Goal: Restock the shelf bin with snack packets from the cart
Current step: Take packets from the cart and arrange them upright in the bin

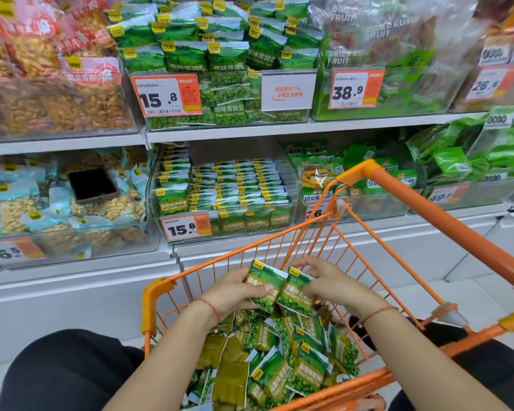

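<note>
Holding green pea packets (279,287), white-edged, glossy

White shelving (72,143) is running across the view in two tiers, with clear bins (57,250) sitting along its front edges. Orange-and-white price tags (166,94) are hanging on the bin fronts (15.8, 38.9, 16.5 among them). A white base panel (57,307) is closing the bottom, and pale floor tiles (487,280) are showing at right.
</note>
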